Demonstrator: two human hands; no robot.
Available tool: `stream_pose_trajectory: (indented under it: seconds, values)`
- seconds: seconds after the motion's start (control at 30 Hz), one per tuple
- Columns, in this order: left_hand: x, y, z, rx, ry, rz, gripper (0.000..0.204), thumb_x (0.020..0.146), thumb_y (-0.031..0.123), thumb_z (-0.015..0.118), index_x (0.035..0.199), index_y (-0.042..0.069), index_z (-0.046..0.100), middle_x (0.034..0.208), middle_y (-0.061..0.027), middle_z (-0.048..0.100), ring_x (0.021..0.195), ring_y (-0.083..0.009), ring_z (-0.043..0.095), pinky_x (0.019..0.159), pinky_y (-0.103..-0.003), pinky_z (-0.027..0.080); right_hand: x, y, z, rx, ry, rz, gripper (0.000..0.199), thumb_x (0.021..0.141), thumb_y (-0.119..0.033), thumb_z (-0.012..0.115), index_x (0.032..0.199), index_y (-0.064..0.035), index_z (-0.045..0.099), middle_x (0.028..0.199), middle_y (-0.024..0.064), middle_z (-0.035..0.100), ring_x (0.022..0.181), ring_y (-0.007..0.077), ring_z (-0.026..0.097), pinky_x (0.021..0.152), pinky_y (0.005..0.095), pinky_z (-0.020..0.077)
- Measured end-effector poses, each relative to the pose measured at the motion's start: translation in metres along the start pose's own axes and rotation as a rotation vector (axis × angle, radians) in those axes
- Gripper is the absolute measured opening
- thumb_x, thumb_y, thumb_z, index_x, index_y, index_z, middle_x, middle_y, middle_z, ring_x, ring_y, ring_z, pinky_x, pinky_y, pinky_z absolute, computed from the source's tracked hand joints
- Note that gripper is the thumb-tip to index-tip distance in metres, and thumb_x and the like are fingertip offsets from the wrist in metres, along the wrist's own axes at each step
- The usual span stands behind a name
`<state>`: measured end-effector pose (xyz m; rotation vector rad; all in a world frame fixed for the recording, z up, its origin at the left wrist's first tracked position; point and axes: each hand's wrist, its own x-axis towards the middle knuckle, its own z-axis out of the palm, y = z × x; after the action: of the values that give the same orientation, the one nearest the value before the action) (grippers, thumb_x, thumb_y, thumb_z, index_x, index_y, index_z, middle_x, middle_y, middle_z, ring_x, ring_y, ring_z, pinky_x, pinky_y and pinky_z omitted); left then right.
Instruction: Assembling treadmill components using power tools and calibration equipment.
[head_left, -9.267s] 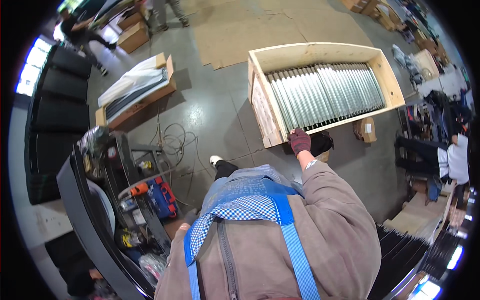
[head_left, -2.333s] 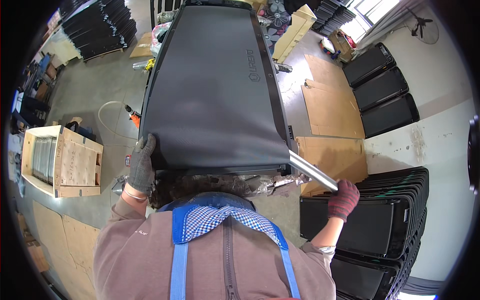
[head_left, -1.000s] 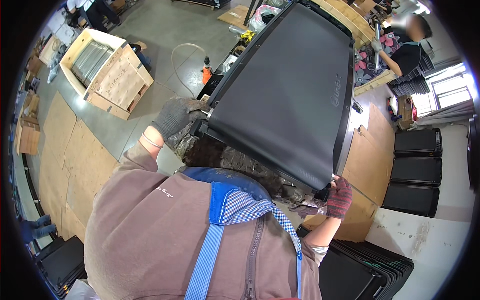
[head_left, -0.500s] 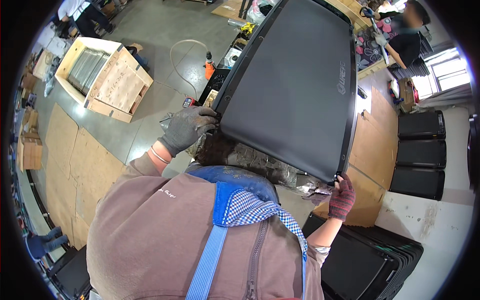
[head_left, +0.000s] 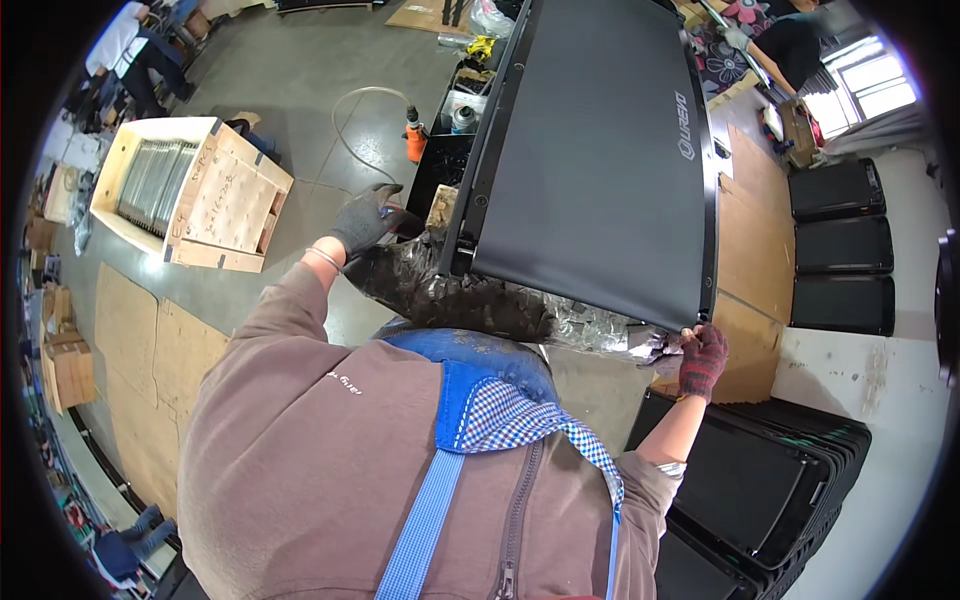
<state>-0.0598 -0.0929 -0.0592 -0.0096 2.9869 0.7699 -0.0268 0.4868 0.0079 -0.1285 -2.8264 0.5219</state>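
A black treadmill deck with its belt [head_left: 600,170] lies before me, its near end resting by a bench edge wrapped in dark padding and shiny tape [head_left: 480,310]. Off the deck's near left corner, my left hand [head_left: 362,222], in a dark grey glove, curls around a red-and-black tool, mostly hidden by the fingers. My right hand [head_left: 704,360], in a dark red knitted glove, is closed at the near right corner. Its fingertips pinch there; what they hold is too small to make out.
Left of the deck are a black parts tray [head_left: 440,165], an orange air tool [head_left: 415,140] on a hose, and a wooden crate [head_left: 225,195] of metal parts. Black panels [head_left: 750,470] stand stacked at lower right. A co-worker [head_left: 785,50] bends over at the far right.
My left hand has left the deck's near left corner and moved left to the red-and-black tool. My right hand stays at the near right corner. The far-right co-worker has bent lower.
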Motion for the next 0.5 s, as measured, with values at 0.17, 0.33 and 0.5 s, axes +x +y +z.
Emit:
stream_pose_trajectory:
  seconds: [0.17,0.33,0.5]
  values:
    - [0.021,-0.096,0.067,0.008,-0.131,-0.050,0.060,0.081,0.047,0.061,0.126,0.008,0.051,0.110,-0.0182,0.062,0.095,-0.0343,0.061,0.082,-0.040,0.047,0.009,0.010,0.002,0.023,-0.096,0.005,0.019,0.070,-0.016,0.071,0.076,-0.0048,0.057,0.083,0.0109,0.059,0.084,0.0308,0.054,0.078,0.0414,0.0413]
    - [0.027,-0.084,0.052,-0.576,-0.449,-0.337,0.063,0.082,0.051,0.060,0.126,0.007,0.050,0.101,-0.0111,0.064,0.080,-0.0198,0.060,0.069,-0.031,0.049,0.011,0.034,0.012,0.066,-0.104,0.033,0.019,0.070,-0.017,0.072,0.077,-0.0049,0.058,0.082,0.0107,0.060,0.084,0.0317,0.053,0.078,0.0404,0.0417]
    - [0.030,-0.100,0.063,-0.728,-0.482,-0.351,0.063,0.081,0.051,0.062,0.125,0.007,0.051,0.095,-0.0058,0.062,0.072,-0.0113,0.054,0.062,-0.026,0.047,0.020,0.057,0.018,0.054,-0.150,0.070,0.018,0.070,-0.018,0.072,0.077,-0.0056,0.060,0.082,0.0110,0.060,0.083,0.0314,0.054,0.077,0.0399,0.0425]
